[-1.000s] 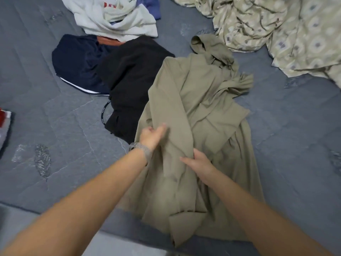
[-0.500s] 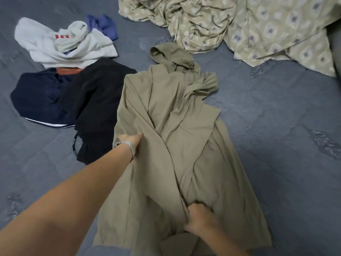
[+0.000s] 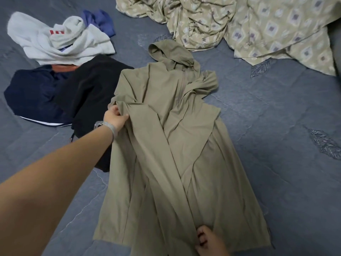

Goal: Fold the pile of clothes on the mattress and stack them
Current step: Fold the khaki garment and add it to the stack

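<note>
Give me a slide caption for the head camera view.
Both hands grip an olive hooded jacket spread on the grey mattress.

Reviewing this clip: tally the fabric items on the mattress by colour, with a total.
Olive hooded jacket: 1
White garment: 1
Blue garment: 1
Navy garment: 1
Black garment: 1
Orange garment, mostly hidden: 1
Patterned beige sheet: 1
Total: 7

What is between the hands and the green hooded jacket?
Nothing visible. The left hand already pinches the olive hooded jacket at its left edge, and the right hand grips the fabric near the hem.
</note>
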Demonstrator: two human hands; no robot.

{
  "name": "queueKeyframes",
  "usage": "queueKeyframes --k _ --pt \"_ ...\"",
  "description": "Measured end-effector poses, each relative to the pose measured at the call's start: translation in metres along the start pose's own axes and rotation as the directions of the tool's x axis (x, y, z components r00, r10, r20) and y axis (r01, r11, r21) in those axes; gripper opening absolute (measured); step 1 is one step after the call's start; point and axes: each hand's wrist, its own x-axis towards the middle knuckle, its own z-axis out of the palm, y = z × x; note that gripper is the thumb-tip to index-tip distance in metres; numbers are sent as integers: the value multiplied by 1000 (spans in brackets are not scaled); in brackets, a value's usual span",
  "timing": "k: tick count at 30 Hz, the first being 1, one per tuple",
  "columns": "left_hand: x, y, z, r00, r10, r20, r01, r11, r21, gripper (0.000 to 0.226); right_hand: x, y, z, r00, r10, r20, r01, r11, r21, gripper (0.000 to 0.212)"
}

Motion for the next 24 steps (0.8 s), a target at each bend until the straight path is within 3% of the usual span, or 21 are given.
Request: queueKeyframes --k 3,6,9,10,15,20,24 --pt "-17 -14 3 990 50 -133 -29 988 152 39 -2 -12 -10 999 -34 20 36 996 -82 29" --pt "-25 -13 3 955 55 -290 -33 996 81 42 2 -28 -43 992 -77 103 94 982 -166 22" --pt "-18 2 -3 934 122 -335 -99 992 83 43 11 -49 -97 947 -273 -172 247 957 -154 18" --pt "-15 9 -5 930 165 -329 -134 984 114 42 14 -64 -122 925 -272 -264 245 960 -133 20" --pt "8 50 -5 903 410 -126 -311 828 468 43 48 -160 -239 761 -344 -550 306 938 -162 24" --pt "34 81 31 859 450 243 -494 609 620 56 75 -241 -311 632 -489 -601 311 871 -380 35" --pt "57 88 53 848 432 307 -514 531 674 67 94 -279 -340 593 -546 -592 253 824 -507 48"
